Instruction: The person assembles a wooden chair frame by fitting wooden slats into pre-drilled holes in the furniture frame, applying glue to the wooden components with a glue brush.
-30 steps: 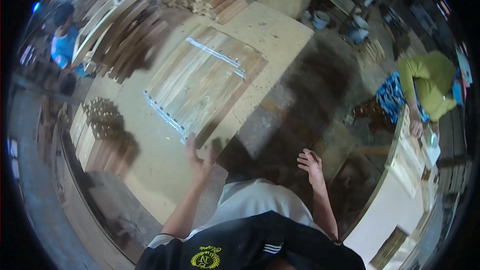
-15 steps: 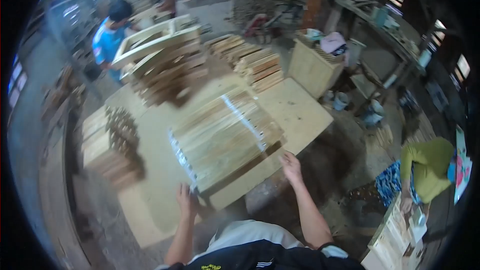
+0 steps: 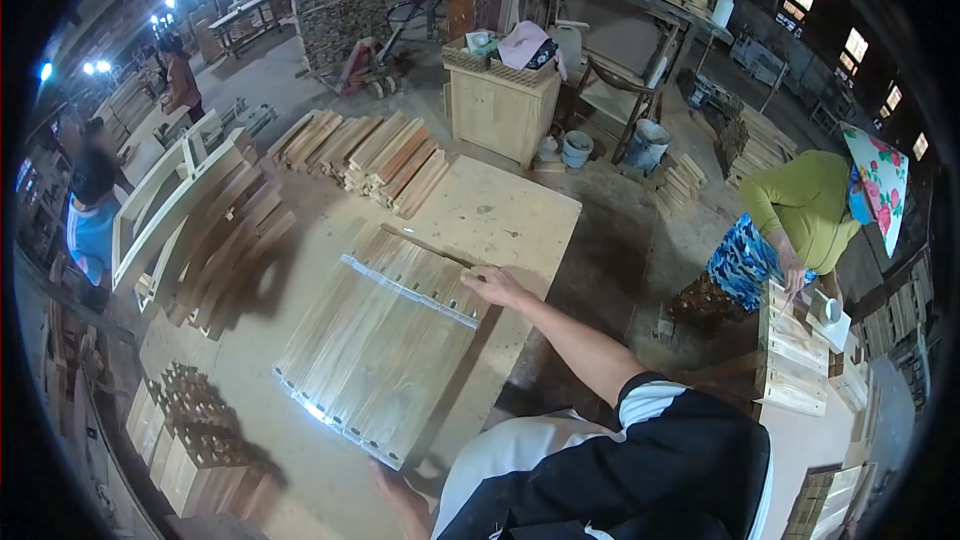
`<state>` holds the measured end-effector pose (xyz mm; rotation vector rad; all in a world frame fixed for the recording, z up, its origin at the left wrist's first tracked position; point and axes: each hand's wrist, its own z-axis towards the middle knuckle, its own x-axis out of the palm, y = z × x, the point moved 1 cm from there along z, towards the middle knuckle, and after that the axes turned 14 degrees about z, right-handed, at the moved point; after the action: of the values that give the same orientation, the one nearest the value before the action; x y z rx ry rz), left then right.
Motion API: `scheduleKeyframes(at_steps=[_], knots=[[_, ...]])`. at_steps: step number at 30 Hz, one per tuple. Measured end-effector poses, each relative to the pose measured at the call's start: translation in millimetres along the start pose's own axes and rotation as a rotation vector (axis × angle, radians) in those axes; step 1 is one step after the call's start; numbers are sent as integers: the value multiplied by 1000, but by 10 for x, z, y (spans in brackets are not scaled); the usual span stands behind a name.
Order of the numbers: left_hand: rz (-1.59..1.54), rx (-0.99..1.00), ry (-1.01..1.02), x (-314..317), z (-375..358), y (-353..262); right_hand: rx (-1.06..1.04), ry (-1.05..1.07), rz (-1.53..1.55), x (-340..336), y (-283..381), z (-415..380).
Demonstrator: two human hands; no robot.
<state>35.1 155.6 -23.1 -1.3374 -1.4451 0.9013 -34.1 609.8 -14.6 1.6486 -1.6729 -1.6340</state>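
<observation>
A layer of wooden slats [image 3: 375, 350] lies side by side on the board-topped table [image 3: 520, 210]. Pale bluish-white stripes with dark spots cross the slats near both ends. At their far right end, my right hand [image 3: 497, 287] has its fingers bent over a slat's end. My left hand [image 3: 398, 492] is by the near corner of the slats, low in the view; its fingertips are mostly hidden by the wood.
Curved wooden frames [image 3: 185, 200] are piled at the table's left. Bundled strips [image 3: 365, 155] lie at the back, and blocks with holed ends [image 3: 195, 440] at near left. A cabinet [image 3: 500, 105] stands beyond. At right, a person in a green top [image 3: 810, 205] handles wooden pieces [image 3: 790, 350].
The view has swung right. My right hand has gone from beside the slats to their far end. My left hand remains at the near corner, now more hidden.
</observation>
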Motion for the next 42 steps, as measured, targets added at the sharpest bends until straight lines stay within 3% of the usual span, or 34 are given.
scheduleKeyframes(at_steps=[3, 6, 7, 10, 11, 13, 17, 21, 22, 26, 29, 38, 41, 42], knots=[[53, -38, -85, 84, -28, 60, -104, -73, -31, 29, -20, -54], [107, -59, -151, 69, -175, 20, 73, 120, -136, -109, 137, -251], [153, -47, -154, 30, -246, 25, 108, 32, -179, -59, -72, -287], [96, -202, -184, -66, -510, -62, 20, 58, 8, -165, -461, -453], [57, -218, -165, -80, -528, -71, -138, 96, 71, -243, -462, -510], [89, -248, -263, -115, -621, -13, -164, 35, -124, -334, -357, -708], [283, -280, -339, -16, -753, 73, -52, 29, -201, -362, -373, -906], [277, -135, -381, 71, -953, -328, -90, -37, -88, -587, -228, -963], [305, -72, -394, 99, -983, -430, -202, -63, 3, -605, -35, -984], [236, 90, -390, -114, -427, -478, -297, 45, 70, -436, 174, -518], [218, 67, -411, -159, -44, -415, -351, 58, 92, -130, 205, -295], [346, 15, -278, -249, -102, -202, -170, 158, -40, -174, -235, -128], [431, -171, -93, -385, -90, -151, -128, 166, 56, -149, -382, -100], [383, -144, -95, -411, -75, -148, -47, 149, 135, -162, -418, -84]])
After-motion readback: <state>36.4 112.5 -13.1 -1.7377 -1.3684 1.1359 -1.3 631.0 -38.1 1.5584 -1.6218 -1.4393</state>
